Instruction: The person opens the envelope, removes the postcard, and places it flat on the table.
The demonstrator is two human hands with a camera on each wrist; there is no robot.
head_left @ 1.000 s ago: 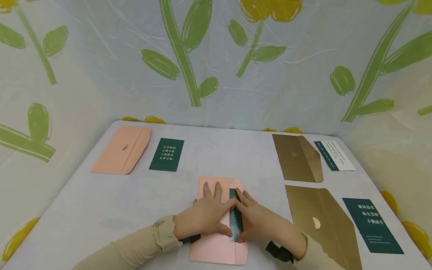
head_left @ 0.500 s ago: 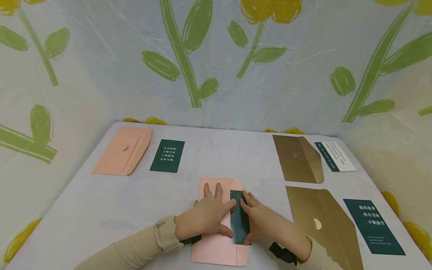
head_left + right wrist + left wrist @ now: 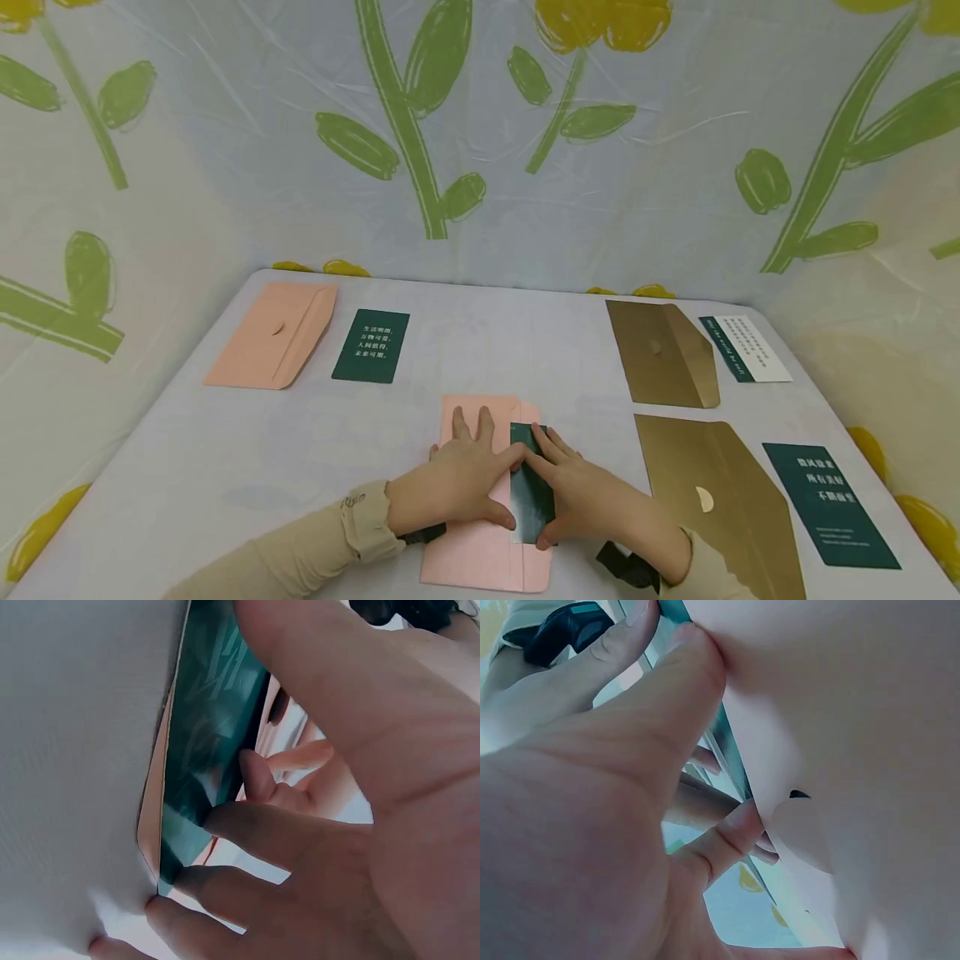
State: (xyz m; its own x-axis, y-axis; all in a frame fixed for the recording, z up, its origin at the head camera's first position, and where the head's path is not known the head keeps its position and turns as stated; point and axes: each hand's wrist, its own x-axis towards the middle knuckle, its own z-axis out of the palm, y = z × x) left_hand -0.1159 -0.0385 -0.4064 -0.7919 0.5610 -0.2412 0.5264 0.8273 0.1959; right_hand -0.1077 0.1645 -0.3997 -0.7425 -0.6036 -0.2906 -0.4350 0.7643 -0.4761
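A pink envelope [image 3: 472, 562] lies flat in front of me with its flap spread to the right. A dark green glossy card [image 3: 531, 504] lies at the envelope's mouth, over the flap; its left edge meets the mouth, and I cannot tell how far it goes in. My left hand [image 3: 459, 477] rests on the envelope body with fingers spread. The right hand [image 3: 581, 496] touches the card with extended fingers, thumb near its lower end. In the right wrist view, several fingertips touch the card [image 3: 210, 697]. The left wrist view shows the envelope [image 3: 802, 697] with a small notch.
A second pink envelope [image 3: 270, 337] and a green card [image 3: 371, 346] lie at the back left. To the right are two brown envelopes, one farther off [image 3: 652, 362] and one nearer [image 3: 712, 487], beside a white-and-green card [image 3: 750, 348] and a green card [image 3: 828, 504].
The card has slid slightly right with my right hand, so more of it shows. Since then the right index finger has shifted left over the card. My left hand has stayed in place.
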